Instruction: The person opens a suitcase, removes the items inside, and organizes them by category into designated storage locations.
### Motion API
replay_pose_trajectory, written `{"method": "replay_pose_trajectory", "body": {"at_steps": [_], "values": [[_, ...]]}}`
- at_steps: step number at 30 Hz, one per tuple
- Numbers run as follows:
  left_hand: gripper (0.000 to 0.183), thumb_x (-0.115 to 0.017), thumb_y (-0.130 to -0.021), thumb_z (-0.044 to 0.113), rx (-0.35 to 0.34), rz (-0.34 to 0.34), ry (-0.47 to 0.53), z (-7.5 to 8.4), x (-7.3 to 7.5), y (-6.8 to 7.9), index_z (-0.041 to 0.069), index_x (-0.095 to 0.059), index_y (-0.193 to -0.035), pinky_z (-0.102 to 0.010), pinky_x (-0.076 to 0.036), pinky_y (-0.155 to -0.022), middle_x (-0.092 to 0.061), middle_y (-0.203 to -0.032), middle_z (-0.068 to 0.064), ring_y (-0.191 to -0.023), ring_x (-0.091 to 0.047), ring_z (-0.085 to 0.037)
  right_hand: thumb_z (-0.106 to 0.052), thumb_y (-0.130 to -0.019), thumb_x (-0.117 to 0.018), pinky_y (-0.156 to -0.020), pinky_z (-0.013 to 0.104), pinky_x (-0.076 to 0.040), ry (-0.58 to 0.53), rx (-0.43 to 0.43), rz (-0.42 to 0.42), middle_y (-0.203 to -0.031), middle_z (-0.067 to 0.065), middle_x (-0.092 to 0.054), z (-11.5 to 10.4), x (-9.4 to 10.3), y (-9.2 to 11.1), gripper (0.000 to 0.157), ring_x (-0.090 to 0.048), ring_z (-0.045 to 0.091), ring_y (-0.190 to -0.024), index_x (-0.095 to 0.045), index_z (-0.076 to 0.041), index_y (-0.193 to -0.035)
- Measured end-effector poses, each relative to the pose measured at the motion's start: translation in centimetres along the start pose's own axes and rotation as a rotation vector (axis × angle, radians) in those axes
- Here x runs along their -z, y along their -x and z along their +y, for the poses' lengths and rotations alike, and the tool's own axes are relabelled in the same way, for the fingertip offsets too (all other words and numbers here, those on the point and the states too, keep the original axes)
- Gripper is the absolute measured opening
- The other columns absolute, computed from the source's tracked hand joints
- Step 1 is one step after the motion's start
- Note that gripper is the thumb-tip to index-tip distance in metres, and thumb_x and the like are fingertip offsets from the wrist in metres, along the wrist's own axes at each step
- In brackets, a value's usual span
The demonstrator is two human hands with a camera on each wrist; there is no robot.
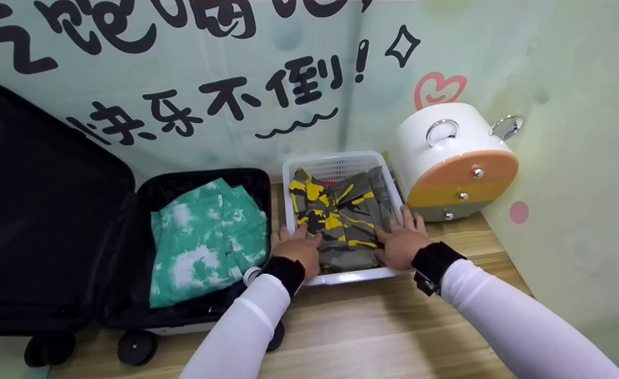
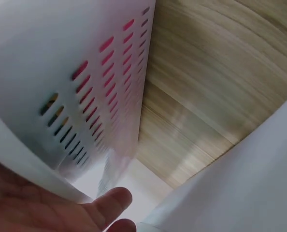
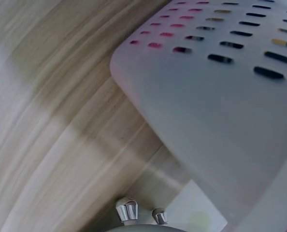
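Observation:
A folded yellow-and-grey camouflage garment (image 1: 341,216) lies in a white slotted plastic basket (image 1: 359,275). The person's left hand (image 1: 298,250) straddles the basket's left rim near the front corner, thumb side over the garment. In the left wrist view, two of its fingertips reach past the rim, outside the wall. Across the basket, the right hand (image 1: 404,245) lies over the right rim with fingers spread. Its thumb side touches the garment's edge. No right fingers show in the right wrist view, only the basket's outer wall (image 3: 192,96). Pink shows through the slots.
At left stands an open black suitcase (image 1: 146,310) with a folded green-and-white tie-dye garment (image 1: 204,242) in it. A white round-topped drawer box (image 1: 457,158) with silver knobs stands close by the basket's right side. The wooden tabletop (image 1: 362,331) meets a printed wall covering (image 1: 225,121) behind.

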State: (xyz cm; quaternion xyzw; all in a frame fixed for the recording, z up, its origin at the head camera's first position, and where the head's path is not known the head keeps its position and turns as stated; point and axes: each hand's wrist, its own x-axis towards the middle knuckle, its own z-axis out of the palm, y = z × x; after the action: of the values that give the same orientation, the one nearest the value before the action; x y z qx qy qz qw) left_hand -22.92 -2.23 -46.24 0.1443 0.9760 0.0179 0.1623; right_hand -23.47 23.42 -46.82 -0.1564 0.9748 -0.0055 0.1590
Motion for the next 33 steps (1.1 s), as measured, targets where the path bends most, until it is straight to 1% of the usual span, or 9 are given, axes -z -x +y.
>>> {"method": "replay_pose_trajectory", "body": {"at_steps": [3, 6, 10, 14, 18, 21, 25, 29, 33], "values": [[0.073, -0.071, -0.097, 0.037, -0.003, -0.032, 0.041, -0.8, 0.5, 0.6, 0.028, -0.044, -0.164, -0.061, -0.018, -0.122, -0.024, -0.175, -0.011, -0.153, -0.022, -0.054, -0.043, -0.109, -0.052, -0.12, 0.076, 0.002, -0.021, 0.011, 0.009, -0.166, 0.036, -0.025, -0.3, -0.1, -0.4, 0.068, 0.008, 0.061, -0.154, -0.039, -0.005, -0.164], [0.075, -0.072, -0.096, 0.046, -0.009, -0.064, 0.15, -2.0, 1.6, 1.5, 0.027, -0.046, -0.163, -0.061, -0.013, -0.125, -0.018, -0.176, -0.012, -0.156, -0.016, -0.055, -0.043, -0.107, -0.055, -0.119, 0.076, 0.001, -0.068, 0.0, 0.028, -0.167, 0.036, -0.022, -0.6, -0.1, -0.7, 0.068, 0.006, 0.061, -0.154, -0.042, -0.006, -0.163], [0.072, -0.07, -0.098, 0.05, -0.007, -0.033, 0.273, -4.2, 3.5, 2.8, 0.021, -0.05, -0.161, -0.063, -0.014, -0.126, -0.021, -0.175, -0.017, -0.156, -0.02, -0.051, -0.041, -0.102, -0.064, -0.119, 0.075, -0.003, -0.166, -0.068, 0.138, -0.169, 0.037, -0.014, -1.7, 0.6, -0.5, 0.069, -0.002, 0.062, -0.154, -0.049, -0.003, -0.158], [0.072, -0.065, -0.102, 0.049, 0.045, 0.02, 0.301, -7.8, 5.3, 4.1, 0.014, -0.046, -0.162, -0.067, -0.021, -0.123, -0.031, -0.17, -0.021, -0.153, -0.033, -0.046, -0.038, -0.1, -0.069, -0.122, 0.072, -0.004, -0.291, -0.1, 0.246, -0.171, 0.035, -0.004, -4.2, 1.7, -0.3, 0.075, -0.003, 0.059, -0.155, -0.045, 0.003, -0.158], [0.078, -0.06, -0.104, 0.048, 0.152, 0.026, 0.35, -12.6, 6.1, 5.5, 0.008, -0.035, -0.166, -0.065, -0.033, -0.118, -0.035, -0.168, -0.024, -0.148, -0.041, -0.046, -0.039, -0.101, -0.068, -0.124, 0.069, -0.004, -0.41, -0.03, 0.23, -0.173, 0.03, -0.002, -7.7, 2.9, -0.5, 0.078, -0.006, 0.054, -0.157, -0.039, 0.0, -0.162], [0.084, -0.057, -0.106, 0.046, 0.236, 0.018, 0.399, -16.2, 6.0, 6.4, 0.001, -0.024, -0.167, -0.063, -0.041, -0.114, -0.034, -0.166, -0.029, -0.145, -0.044, -0.048, -0.04, -0.102, -0.068, -0.125, 0.066, -0.012, -0.488, 0.036, 0.193, -0.174, 0.026, -0.007, -10.4, 3.7, -0.8, 0.076, -0.011, 0.049, -0.158, -0.04, -0.004, -0.163], [0.09, -0.055, -0.106, 0.044, 0.33, 0.008, 0.448, -19.9, 5.1, 7.2, -0.009, -0.014, -0.165, -0.061, -0.04, -0.115, -0.03, -0.164, -0.037, -0.145, -0.04, -0.052, -0.038, -0.104, -0.067, -0.126, 0.058, -0.021, -0.585, 0.102, 0.166, -0.174, 0.021, -0.017, -13.9, 4.4, -1.9, 0.073, -0.016, 0.042, -0.16, -0.04, -0.006, -0.163], [0.091, -0.056, -0.104, 0.039, 0.391, 0.023, 0.488, -22.4, 3.9, 7.9, -0.015, -0.013, -0.162, -0.057, -0.041, -0.116, -0.028, -0.162, -0.04, -0.144, -0.039, -0.053, -0.036, -0.105, -0.066, -0.126, 0.05, -0.026, -0.637, 0.151, 0.163, -0.17, 0.021, -0.031, -16.9, 4.8, -3.7, 0.072, -0.025, 0.038, -0.158, -0.039, -0.003, -0.163], [0.089, -0.058, -0.103, 0.037, 0.439, 0.037, 0.538, -23.9, 2.8, 8.6, -0.017, -0.016, -0.161, -0.056, -0.042, -0.115, -0.029, -0.162, -0.041, -0.143, -0.041, -0.052, -0.033, -0.105, -0.067, -0.122, 0.044, -0.035, -0.641, 0.19, 0.154, -0.163, 0.02, -0.045, -19.4, 5.0, -5.6, 0.072, -0.043, 0.034, -0.149, -0.037, -0.003, -0.163]]}}
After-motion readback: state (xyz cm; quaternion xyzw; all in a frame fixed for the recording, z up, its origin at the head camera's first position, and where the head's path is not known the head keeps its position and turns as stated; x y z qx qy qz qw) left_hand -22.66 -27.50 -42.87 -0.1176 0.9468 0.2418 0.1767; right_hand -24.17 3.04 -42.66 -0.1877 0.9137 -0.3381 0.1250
